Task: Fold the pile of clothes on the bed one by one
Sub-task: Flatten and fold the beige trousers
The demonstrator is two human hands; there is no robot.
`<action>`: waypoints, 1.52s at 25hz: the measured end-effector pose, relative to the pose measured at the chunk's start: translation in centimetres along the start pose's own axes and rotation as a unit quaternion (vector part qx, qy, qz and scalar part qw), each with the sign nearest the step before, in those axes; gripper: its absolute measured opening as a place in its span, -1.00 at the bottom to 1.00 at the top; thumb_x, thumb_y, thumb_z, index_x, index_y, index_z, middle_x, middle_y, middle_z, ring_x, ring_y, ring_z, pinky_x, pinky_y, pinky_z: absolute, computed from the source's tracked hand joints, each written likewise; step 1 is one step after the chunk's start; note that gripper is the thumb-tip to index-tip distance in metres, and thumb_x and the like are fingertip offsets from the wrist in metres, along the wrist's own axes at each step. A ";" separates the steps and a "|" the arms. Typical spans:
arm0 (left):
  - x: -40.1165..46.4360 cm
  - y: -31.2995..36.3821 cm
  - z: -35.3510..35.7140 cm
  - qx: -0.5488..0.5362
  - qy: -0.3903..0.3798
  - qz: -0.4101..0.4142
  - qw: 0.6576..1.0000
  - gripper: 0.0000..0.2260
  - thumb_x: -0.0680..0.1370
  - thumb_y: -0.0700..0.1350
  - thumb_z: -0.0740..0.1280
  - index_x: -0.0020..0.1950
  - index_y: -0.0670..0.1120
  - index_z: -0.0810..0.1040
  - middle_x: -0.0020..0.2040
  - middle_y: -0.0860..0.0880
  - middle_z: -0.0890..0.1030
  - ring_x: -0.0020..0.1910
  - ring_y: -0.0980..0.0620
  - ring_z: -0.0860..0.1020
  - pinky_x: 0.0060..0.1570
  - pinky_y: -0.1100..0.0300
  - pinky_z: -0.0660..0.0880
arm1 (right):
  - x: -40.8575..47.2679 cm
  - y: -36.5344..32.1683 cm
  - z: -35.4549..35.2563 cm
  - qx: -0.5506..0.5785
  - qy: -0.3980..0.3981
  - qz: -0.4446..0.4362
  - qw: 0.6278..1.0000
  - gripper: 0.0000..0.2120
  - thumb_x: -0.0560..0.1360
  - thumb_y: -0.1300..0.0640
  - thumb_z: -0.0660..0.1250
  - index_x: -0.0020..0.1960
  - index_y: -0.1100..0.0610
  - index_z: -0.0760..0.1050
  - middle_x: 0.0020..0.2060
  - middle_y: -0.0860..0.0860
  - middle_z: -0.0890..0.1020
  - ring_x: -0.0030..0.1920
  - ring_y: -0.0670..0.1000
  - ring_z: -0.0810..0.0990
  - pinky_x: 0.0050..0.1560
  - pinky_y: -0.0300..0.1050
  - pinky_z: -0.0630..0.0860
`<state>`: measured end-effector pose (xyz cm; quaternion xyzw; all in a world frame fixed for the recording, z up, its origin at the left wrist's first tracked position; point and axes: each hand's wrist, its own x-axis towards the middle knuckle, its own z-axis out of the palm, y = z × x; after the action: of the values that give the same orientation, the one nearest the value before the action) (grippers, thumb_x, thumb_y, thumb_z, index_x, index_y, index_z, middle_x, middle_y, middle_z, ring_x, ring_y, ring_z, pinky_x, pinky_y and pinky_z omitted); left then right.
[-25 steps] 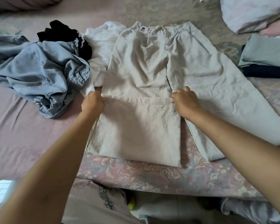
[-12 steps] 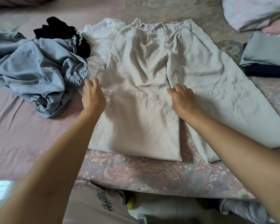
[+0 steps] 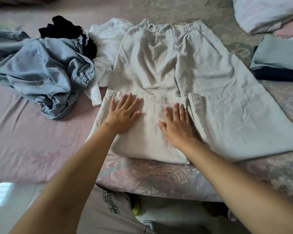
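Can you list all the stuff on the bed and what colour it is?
trousers: one, beige, spread in the middle, left leg folded up
denim clothes: one crumpled heap, light blue, left
black garment: one, black, behind the denim
white garment: one, white, between the heap and the trousers
folded stack: pale blue-grey piece on a dark navy one, right edge
pillow: one, whitish, top right corner
bed: pink sheet, floral cover at the near edge
hands: left hand and right hand, both flat on the folded leg
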<state>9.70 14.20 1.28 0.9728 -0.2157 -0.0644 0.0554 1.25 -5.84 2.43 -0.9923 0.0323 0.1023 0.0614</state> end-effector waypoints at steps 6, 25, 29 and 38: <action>-7.1 -2.7 -0.9 -0.075 0.083 -0.218 0.970 -0.37 0.52 0.02 0.35 0.46 -0.27 0.20 0.35 -0.32 0.34 0.33 -0.30 0.32 0.25 -0.12 0.25 | -7.9 -0.1 2.8 -0.042 -0.025 -0.116 0.992 -0.24 0.56 -0.27 -0.32 0.50 0.23 0.14 0.48 0.26 0.14 0.50 0.21 0.06 0.49 0.07 -0.12; 0.5 13.8 -19.0 -0.600 -0.055 -0.084 0.794 -0.90 0.42 -0.17 0.36 -0.12 -0.06 0.47 -0.37 -0.01 0.52 -0.36 0.06 0.51 -0.38 0.22 0.44 | -5.0 12.7 -3.9 0.361 -0.035 -0.012 0.932 -0.58 0.66 0.06 0.04 0.51 0.08 0.15 0.49 0.01 0.21 0.51 0.01 0.12 0.45 -0.11 0.03; 5.1 25.3 -20.0 -0.555 -0.094 -0.028 0.826 -0.89 0.53 -0.28 0.28 -0.17 -0.13 0.42 -0.45 -0.01 0.45 -0.58 0.17 0.44 -0.58 0.35 0.38 | -6.6 20.6 -9.4 0.586 0.074 0.108 0.800 -0.71 0.65 0.06 0.08 0.24 0.12 0.46 0.29 0.09 0.51 0.21 0.01 0.51 0.20 -0.16 0.36; 7.0 42.5 -5.3 -0.393 -0.295 0.005 0.871 -0.93 0.60 -0.19 0.19 -0.01 -0.19 0.42 -0.37 -0.18 0.60 -0.43 -0.11 0.59 -0.27 -0.01 0.61 | -9.4 31.7 -7.7 0.619 0.106 0.287 0.723 -0.44 0.40 -0.34 0.29 0.09 0.13 0.54 0.07 0.11 0.63 0.01 0.09 0.60 0.13 0.05 0.51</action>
<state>-0.76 -26.68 11.54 0.8055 -0.1842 -0.4271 0.3672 -8.84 -37.73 8.23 -0.6815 0.3782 -0.0333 0.6257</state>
